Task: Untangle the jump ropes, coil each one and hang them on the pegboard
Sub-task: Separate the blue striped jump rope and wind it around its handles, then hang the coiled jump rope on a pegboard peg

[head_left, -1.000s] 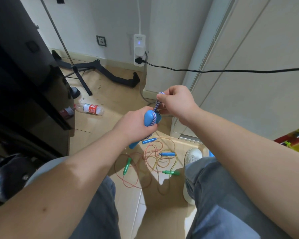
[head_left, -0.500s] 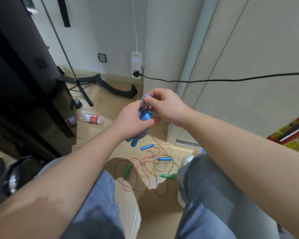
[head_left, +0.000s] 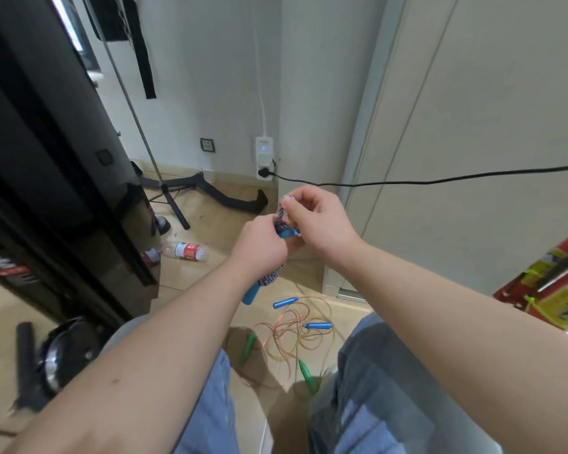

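My left hand (head_left: 263,245) grips a jump rope with blue handles (head_left: 253,293), its blue-and-white braided cord (head_left: 271,276) wound round them. My right hand (head_left: 315,221) pinches the cord's upper loop (head_left: 281,213) just above the left hand. On the floor between my knees lies a tangle of thin orange and yellow ropes (head_left: 292,335). In it are two small blue handles (head_left: 286,303) (head_left: 318,325) and two green handles (head_left: 248,345) (head_left: 307,375). The pegboard is out of view.
A black cabinet (head_left: 63,178) stands at the left, a stand's black legs (head_left: 230,198) behind. A plastic bottle (head_left: 186,250) lies on the floor. A black cable (head_left: 440,181) runs from a wall plug (head_left: 264,158) across the white door. Red-yellow items (head_left: 551,290) sit at right.
My head has tilted up, so the hands and the floor tangle sit lower in view. The right hand has kept hold of the cord loop, close above the left hand.
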A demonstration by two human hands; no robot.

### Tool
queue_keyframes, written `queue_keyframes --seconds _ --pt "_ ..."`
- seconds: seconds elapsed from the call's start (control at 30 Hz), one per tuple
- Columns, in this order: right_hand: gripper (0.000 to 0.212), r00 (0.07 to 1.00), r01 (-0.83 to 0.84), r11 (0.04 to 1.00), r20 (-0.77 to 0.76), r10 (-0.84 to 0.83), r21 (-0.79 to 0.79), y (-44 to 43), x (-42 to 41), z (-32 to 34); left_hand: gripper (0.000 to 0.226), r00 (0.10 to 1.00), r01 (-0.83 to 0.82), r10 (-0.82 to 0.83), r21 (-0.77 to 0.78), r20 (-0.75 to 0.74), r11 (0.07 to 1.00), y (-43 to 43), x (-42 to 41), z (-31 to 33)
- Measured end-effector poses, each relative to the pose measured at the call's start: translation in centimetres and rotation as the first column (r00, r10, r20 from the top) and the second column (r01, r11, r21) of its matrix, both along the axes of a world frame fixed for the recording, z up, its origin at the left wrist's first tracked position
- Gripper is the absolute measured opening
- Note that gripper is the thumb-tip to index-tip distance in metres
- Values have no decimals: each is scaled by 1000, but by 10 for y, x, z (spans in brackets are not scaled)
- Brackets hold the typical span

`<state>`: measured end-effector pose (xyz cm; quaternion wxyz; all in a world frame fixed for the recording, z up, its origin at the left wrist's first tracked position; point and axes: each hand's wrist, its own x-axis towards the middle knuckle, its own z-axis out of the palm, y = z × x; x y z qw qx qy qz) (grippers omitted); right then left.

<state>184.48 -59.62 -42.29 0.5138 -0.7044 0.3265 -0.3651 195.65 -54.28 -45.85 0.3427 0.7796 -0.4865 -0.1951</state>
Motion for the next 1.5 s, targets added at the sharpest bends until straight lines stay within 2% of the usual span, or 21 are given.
queue_keyframes --seconds 0.13,0.23,0.33,0.43,0.5,0.6,0.7,0.87,0.97,1.07,1.17,1.3,1.4,1.5 --pt "13 995 -52 998 -91 49 -31 -11 -17 -6 24 989 -6 -10 110 146 994 -8 -3 -6" --pt "14 992 -37 999 -119 39 20 -18 -18 -12 29 988 -4 -19 150 155 989 -14 -3 -14" --pt "16 985 -38 995 -164 54 96 -29 -9 -19 48 999 -42 40 118 20 992 -14 3 -29" --pt "16 976 -41 991 -208 67 129 -47 6 -29 63 985 26 -11 88 -170 996 -13 12 -45" --pt "16 968 -62 988 -233 94 141 -63 21 -40 59 963 63 -44 64 -267 996 -23 23 -57" --pt "16 956 -91 987 -265 124 134 -92 48 -60 32 932 9 -3 13 -361 1000 -53 46 -69" --pt "16 948 -116 983 -280 152 143 -126 79 -81 20 946 -32 28 -6 -322 999 -90 81 -76" --pt "14 933 -102 984 -329 145 143 -189 132 -112 14 925 -19 39 56 -377 998 -147 143 -98" --pt "11 925 -103 978 -345 162 183 -216 160 -111 12 921 -110 138 95 -366 989 -176 172 -99" --pt "11 932 -109 947 -299 203 302 -229 184 -86 16 910 -206 244 144 -337 968 -190 190 -77" --pt "7 914 -134 921 -314 257 365 -236 201 -42 15 894 -241 279 150 -349 959 -190 201 -31" --pt "9 858 -165 915 -404 318 369 -241 210 34 16 840 -266 335 215 -427 940 -190 204 56" --pt "20 830 -171 903 -436 348 395 -240 210 103 18 850 -269 345 237 -398 934 -185 204 126" --pt "14 822 -190 910 -447 353 368 -237 204 173 21 888 -265 336 247 -313 932 -176 202 197"
